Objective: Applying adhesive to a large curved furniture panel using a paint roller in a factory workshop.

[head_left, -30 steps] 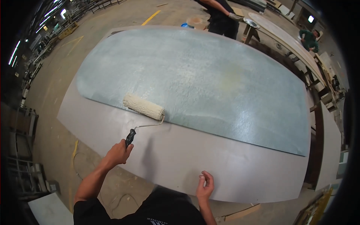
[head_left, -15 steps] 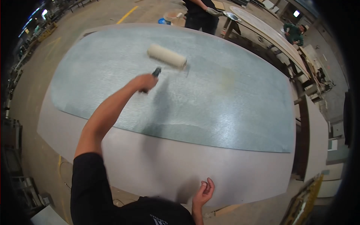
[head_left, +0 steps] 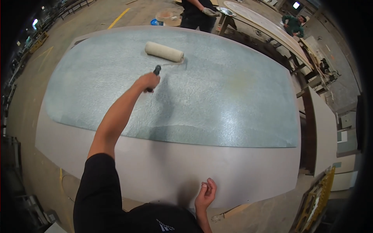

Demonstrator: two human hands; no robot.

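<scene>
My left hand (head_left: 149,82) is wrapped round the dark handle of a paint roller (head_left: 164,52), its arm stretched forward. The roller's thick cream sleeve rests on a large pale blue-green sheet (head_left: 202,101) with a wet-looking, glossy, textured surface. A thin wire frame runs from the handle to the sleeve's right end. My right hand (head_left: 205,194) hovers close to my body above the near edge of a pale grey board (head_left: 233,167) under the sheet. Its fingers are loosely curled, and nothing shows in them.
Beyond the far edge stands a person (head_left: 199,15) with a gloved hand near a shiny tray (head_left: 226,12). Buckets (head_left: 164,16) sit on the floor behind. Farther right are a long table (head_left: 268,29) and another person (head_left: 293,26). A yellow frame (head_left: 316,198) leans at lower right.
The view has shifted slightly. The roller, blurred before, now appears sharp and a little farther up and left in the picture. My left hand keeps its grip, and my right hand stays near my body.
</scene>
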